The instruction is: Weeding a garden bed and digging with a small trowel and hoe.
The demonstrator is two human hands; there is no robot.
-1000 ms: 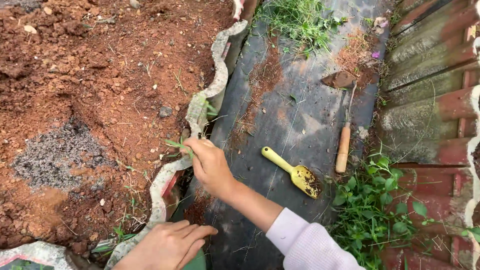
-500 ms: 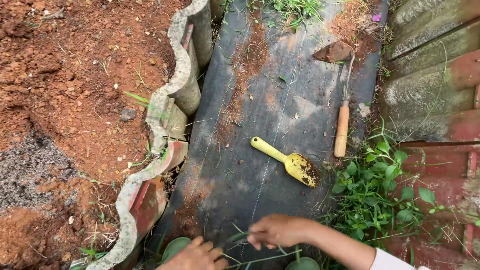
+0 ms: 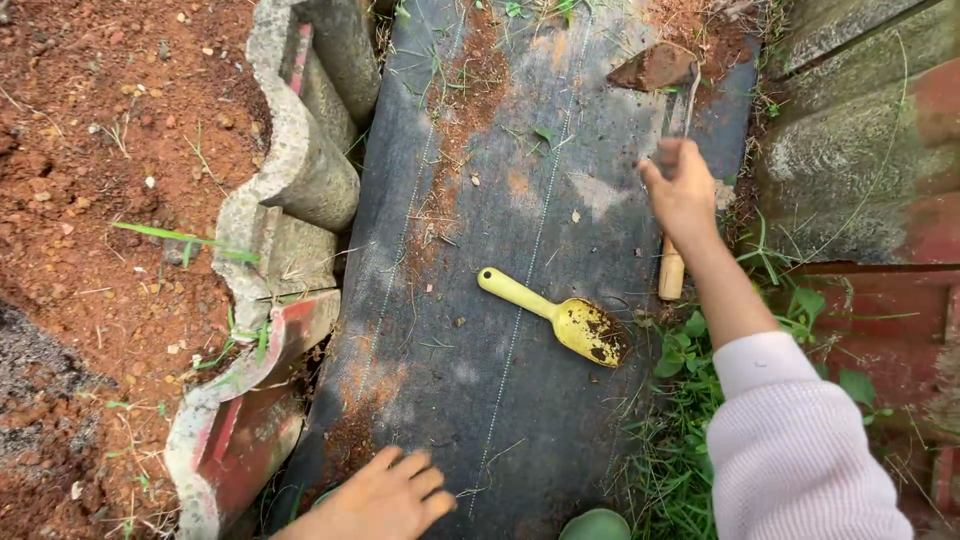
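My right hand (image 3: 682, 190) is stretched out over a small hoe with a wooden handle (image 3: 671, 276) and a soil-caked blade (image 3: 655, 68). The hand covers the upper part of the handle, and its grip is hidden under it. My left hand (image 3: 385, 495) rests flat at the bottom edge with fingers spread on the black ground fabric (image 3: 500, 180), holding nothing. A yellow plastic scoop (image 3: 560, 315) with dirt in its bowl lies on the fabric between the two hands.
A wavy concrete and red tile edging (image 3: 290, 200) runs along the left of the fabric, with red soil (image 3: 90, 120) beyond it. Weeds (image 3: 690, 400) grow at the lower right beside corrugated roofing sheets (image 3: 860, 150). A green rounded object (image 3: 595, 525) shows at the bottom.
My right hand has moved from the bottom edge up and right to the hoe's handle. The left hand has stayed low on the fabric. The view has shifted further right along the fabric.
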